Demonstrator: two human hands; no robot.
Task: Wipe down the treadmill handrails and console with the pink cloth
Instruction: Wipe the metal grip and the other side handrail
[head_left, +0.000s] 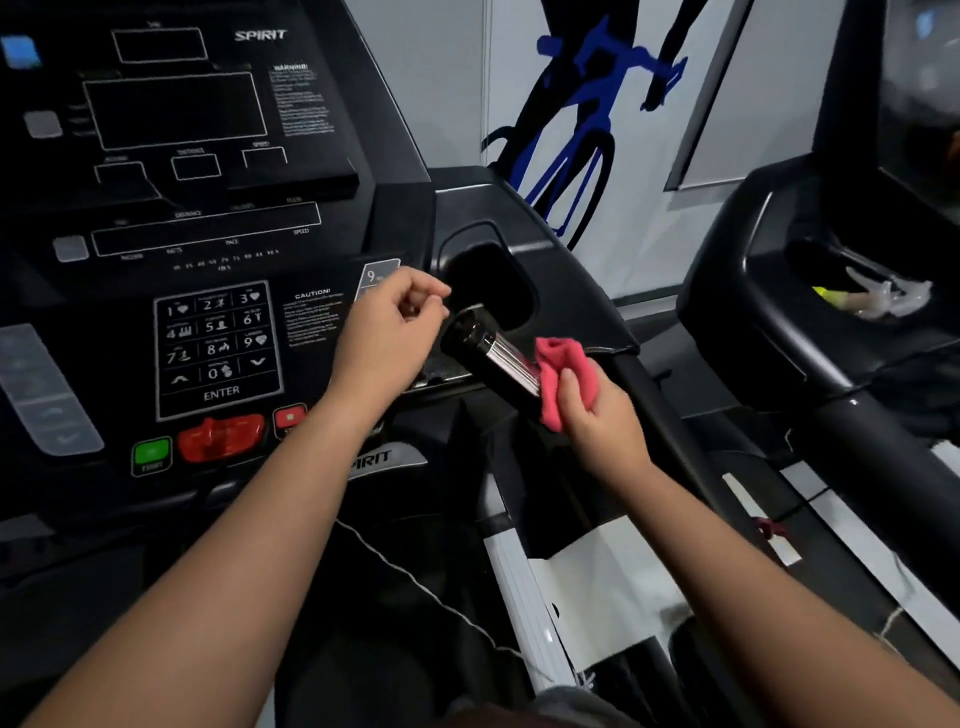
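Note:
My right hand (597, 421) grips the bunched pink cloth (561, 374) and presses it against the short black and chrome grip bar (488, 356) that juts out below the console. My left hand (395, 332) hovers just left of that bar's black end, fingers loosely curled, holding nothing. The black treadmill console (208, 208) with its number keypad (218, 348) fills the left of the view. The right handrail (670, 415) slopes down toward me beside my right hand.
A green start button (151, 453) and red stop control (221, 438) sit below the keypad. A dark cup holder recess (493, 283) lies behind the bar. A second treadmill (831, 338) stands at the right, with a clear object in its tray (883, 299).

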